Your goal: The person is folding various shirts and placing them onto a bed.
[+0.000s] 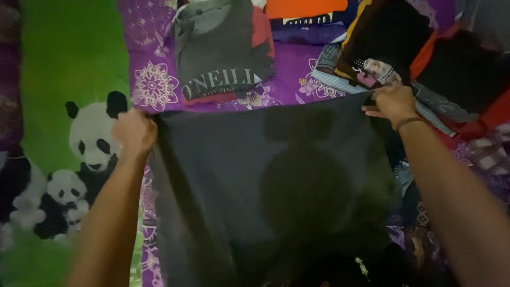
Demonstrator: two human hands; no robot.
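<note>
A large dark grey soft cloth garment [255,180] lies spread over the purple flowered bedsheet [297,79]. The left hand [134,133] and right hand [394,103] each clench a far corner; it looks light, limp, best held at its corners.

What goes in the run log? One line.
left hand: grips dark grey cloth corner | right hand: grips other corner | cloth: spread over purple sheet
</note>
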